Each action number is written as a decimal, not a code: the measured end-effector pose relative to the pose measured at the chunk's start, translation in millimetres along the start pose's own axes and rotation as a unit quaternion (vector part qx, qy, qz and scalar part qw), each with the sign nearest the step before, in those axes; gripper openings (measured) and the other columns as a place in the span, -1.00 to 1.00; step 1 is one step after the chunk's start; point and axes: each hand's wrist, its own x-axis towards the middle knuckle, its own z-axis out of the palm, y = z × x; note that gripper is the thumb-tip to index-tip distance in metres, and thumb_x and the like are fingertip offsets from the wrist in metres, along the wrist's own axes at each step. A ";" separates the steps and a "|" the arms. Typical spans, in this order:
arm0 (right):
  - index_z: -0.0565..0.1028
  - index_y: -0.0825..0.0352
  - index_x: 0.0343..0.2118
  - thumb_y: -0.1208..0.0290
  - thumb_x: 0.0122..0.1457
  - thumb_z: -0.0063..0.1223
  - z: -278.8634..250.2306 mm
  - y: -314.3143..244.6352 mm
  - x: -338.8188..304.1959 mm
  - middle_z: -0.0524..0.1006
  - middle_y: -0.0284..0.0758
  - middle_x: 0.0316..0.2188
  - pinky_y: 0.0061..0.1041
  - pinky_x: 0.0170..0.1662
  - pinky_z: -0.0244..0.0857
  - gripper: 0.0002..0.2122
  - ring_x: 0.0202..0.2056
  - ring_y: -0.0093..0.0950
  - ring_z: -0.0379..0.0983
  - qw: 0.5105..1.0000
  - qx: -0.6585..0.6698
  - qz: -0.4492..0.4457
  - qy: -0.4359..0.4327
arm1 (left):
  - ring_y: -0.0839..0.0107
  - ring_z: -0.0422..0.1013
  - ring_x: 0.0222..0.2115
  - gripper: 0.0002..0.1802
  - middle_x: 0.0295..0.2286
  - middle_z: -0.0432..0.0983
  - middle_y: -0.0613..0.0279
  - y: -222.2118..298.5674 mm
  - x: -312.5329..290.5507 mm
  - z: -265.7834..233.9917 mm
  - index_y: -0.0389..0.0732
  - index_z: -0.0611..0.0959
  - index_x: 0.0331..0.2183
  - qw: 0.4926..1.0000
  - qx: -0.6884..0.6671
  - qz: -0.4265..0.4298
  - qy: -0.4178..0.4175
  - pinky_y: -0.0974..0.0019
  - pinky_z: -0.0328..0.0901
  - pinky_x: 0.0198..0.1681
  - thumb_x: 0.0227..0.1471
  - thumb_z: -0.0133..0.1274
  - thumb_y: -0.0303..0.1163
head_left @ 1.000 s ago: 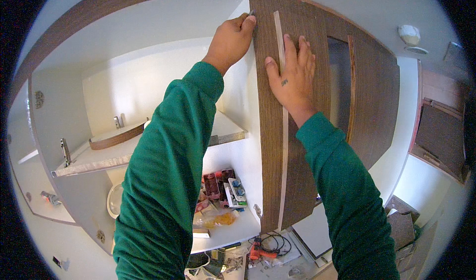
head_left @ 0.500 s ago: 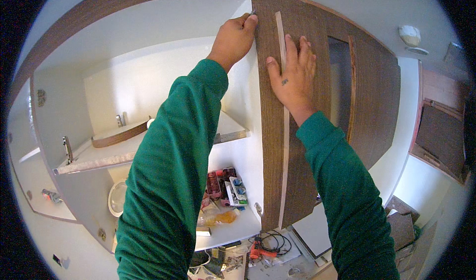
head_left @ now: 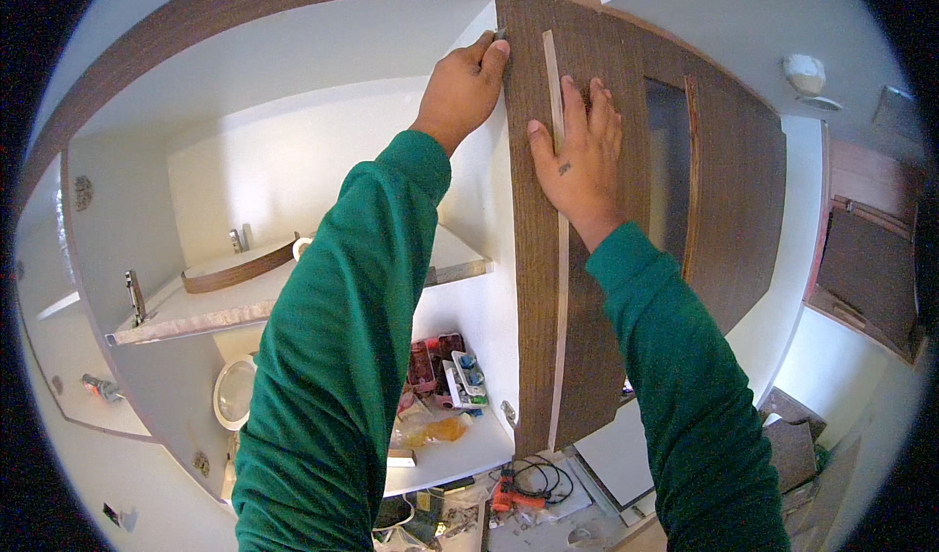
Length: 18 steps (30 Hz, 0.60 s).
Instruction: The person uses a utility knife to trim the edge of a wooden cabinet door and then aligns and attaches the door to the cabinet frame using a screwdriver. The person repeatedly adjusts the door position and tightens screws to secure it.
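Note:
My left hand (head_left: 464,85) is closed at the upper front edge of a white cabinet side. Between its thumb and fingers pokes out the tip of a small dark object (head_left: 501,35), mostly hidden, its kind unclear. My right hand (head_left: 581,151) lies with fingers stretched out on a dark brown wood-grain panel (head_left: 608,308). Under its palm and thumb runs a narrow pale strip (head_left: 560,356), which goes down the panel nearly from top to bottom. To the left of the panel, the white cabinet (head_left: 293,112) has no door over its front.
A shelf (head_left: 225,314) inside the cabinet bears a curved brown edging strip (head_left: 240,270). Below lie a red tray of small parts (head_left: 423,366) and a yellowish plastic bag (head_left: 440,430). An orange power tool (head_left: 511,493) with a black cable rests lower down, near a white board (head_left: 618,454).
Slightly more of the dark object shows at my left fingertips. Both hands stay at nearly the same places; the whole view has shifted a little.

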 end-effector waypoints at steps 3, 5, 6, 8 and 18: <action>0.22 0.31 0.29 0.08 0.21 0.05 0.5 4.3 -1.0 0.11 0.16 0.30 0.13 0.37 -0.20 -0.35 0.34 0.13 -0.02 1.000 -0.011 -0.003 0.002 | -0.22 0.47 -0.07 -0.38 -0.18 0.55 -0.37 0.9 0.4 3.7 -0.38 0.57 0.03 1.000 -0.016 0.002 -0.001 0.04 0.36 0.04 0.29 -0.17 -0.01; 0.22 0.31 0.29 0.07 0.21 0.05 1.0 2.6 -0.9 0.12 0.17 0.30 0.13 0.36 -0.19 -0.35 0.33 0.13 -0.01 1.000 -0.012 -0.001 0.003 | -0.22 0.48 -0.08 -0.39 -0.18 0.55 -0.37 1.1 2.4 3.3 -0.39 0.58 0.02 1.000 -0.022 -0.004 -0.003 0.04 0.37 0.03 0.29 -0.16 -0.01; 0.22 0.31 0.29 0.07 0.21 0.05 1.5 1.2 -0.5 0.12 0.17 0.29 0.13 0.36 -0.19 -0.35 0.33 0.13 -0.01 1.000 -0.013 0.000 0.003 | -0.22 0.48 -0.08 -0.39 -0.18 0.55 -0.37 1.0 2.9 2.3 -0.39 0.58 0.01 1.000 -0.025 -0.013 -0.007 0.04 0.37 0.02 0.29 -0.16 -0.01; 0.22 0.32 0.29 0.07 0.21 0.04 2.1 -0.3 -0.3 0.12 0.17 0.29 0.13 0.36 -0.17 -0.35 0.33 0.13 0.00 1.000 -0.011 -0.002 0.009 | -0.22 0.48 -0.09 -0.39 -0.19 0.55 -0.37 2.2 3.1 0.8 -0.38 0.58 0.01 0.999 -0.035 -0.031 -0.018 0.05 0.37 0.02 0.28 -0.16 -0.01; 0.22 0.32 0.29 0.07 0.21 0.05 1.8 -2.2 0.1 0.13 0.16 0.28 0.13 0.35 -0.16 -0.35 0.33 0.13 0.01 1.000 -0.018 0.002 0.011 | -0.25 0.49 -0.10 -0.39 -0.21 0.55 -0.40 8.8 7.0 0.1 -0.39 0.58 0.02 0.997 -0.040 -0.055 -0.024 0.05 0.37 0.01 0.26 -0.14 -0.02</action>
